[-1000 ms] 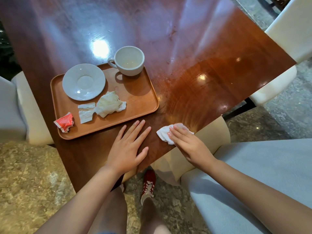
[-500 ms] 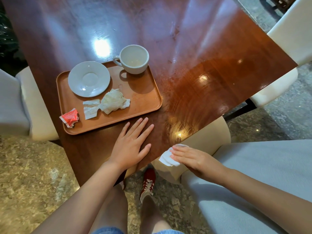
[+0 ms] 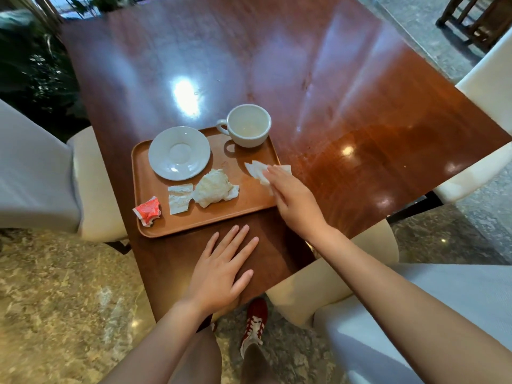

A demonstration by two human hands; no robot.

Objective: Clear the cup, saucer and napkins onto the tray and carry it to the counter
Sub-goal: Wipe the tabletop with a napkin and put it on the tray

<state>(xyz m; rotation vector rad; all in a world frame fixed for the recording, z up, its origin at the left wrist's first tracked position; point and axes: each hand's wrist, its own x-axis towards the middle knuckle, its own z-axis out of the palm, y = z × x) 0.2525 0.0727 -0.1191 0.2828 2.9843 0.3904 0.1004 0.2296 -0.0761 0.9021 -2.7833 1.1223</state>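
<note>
An orange-brown tray lies on the dark wooden table. On it stand an empty white cup at the far right corner and a white saucer at the far left. A crumpled napkin, a torn white packet and a red packet lie along its near side. My right hand holds a white napkin over the tray's right edge. My left hand rests flat on the table, just in front of the tray, fingers apart.
Cream-and-grey upholstered chairs stand at the left, the near right and the far right of the table. A plant sits far left. My red shoe shows on the marbled floor below the table edge.
My right hand has carried the white napkin from the table's near edge up and left to the tray's right side. The left hand stays flat on the table.
</note>
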